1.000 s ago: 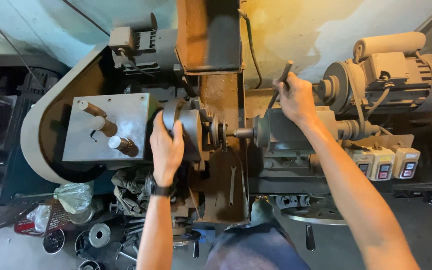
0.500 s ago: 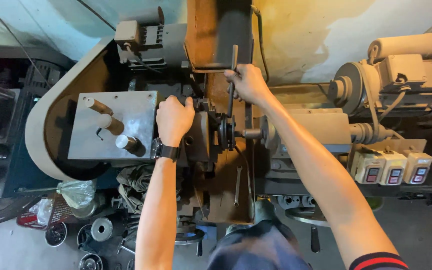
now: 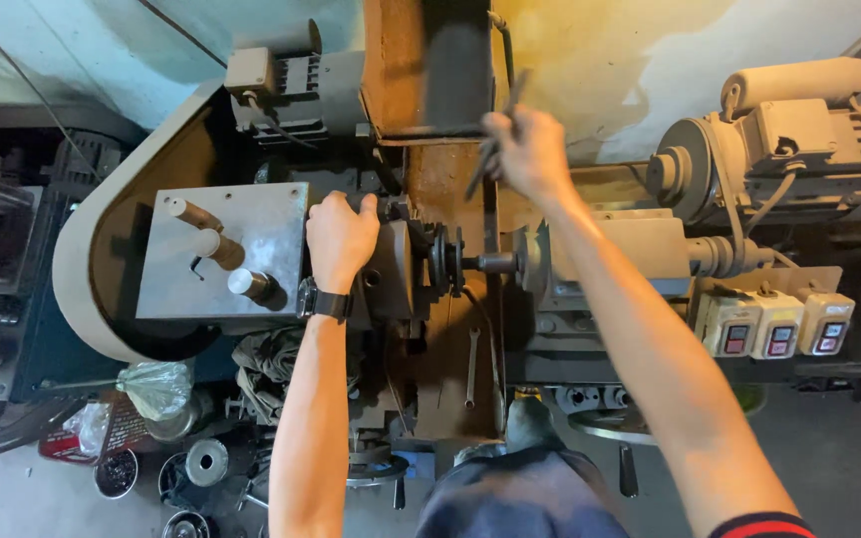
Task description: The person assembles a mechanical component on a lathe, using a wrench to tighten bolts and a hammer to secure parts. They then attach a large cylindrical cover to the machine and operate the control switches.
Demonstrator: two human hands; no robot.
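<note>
- Your left hand (image 3: 341, 237) lies curled, knuckles up, on the dark headstock (image 3: 391, 269); what the fingers clasp is hidden.
- Your right hand (image 3: 528, 151) is closed round a slim dark lever (image 3: 495, 139), blurred, above the spindle.
- Chuck (image 3: 445, 261) and short shaft (image 3: 495, 263) sit between your two hands, just below the right one.
- Grey plate (image 3: 226, 249) with three pegs lies just left of your left hand.
- Switch boxes (image 3: 774, 324) lie well right of your right forearm.

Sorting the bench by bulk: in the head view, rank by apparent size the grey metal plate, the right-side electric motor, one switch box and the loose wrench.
1. Grey metal plate and electric motor: look alike
3. Switch box
4. Wrench
</note>
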